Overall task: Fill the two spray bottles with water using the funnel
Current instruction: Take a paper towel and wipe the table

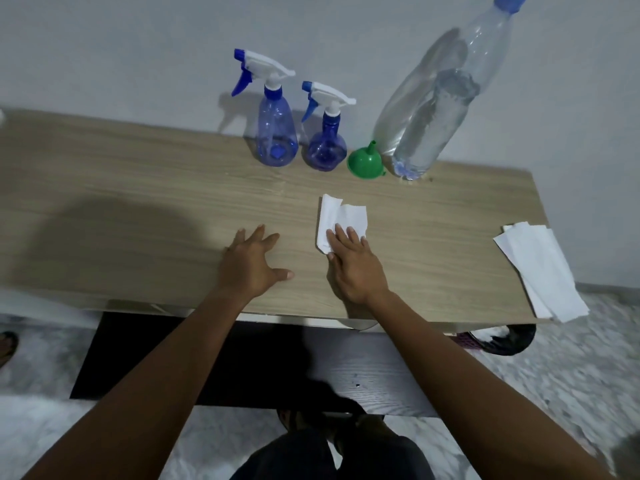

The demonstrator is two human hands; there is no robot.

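While white paper tissue (341, 216) is pressed under flat right hand (356, 268), left hand (249, 265) lies spread, empty. At far edge of wooden desk (138, 188): blue plastic spray bottles (277, 140), green plastic funnel (365, 162), tall clear water bottle (436, 126); last may be toppled in reaching.

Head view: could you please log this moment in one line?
left hand flat on table | right hand pressing paper towel | tall spray bottle, short spray bottle: heads on | funnel inverted | water bottle capped
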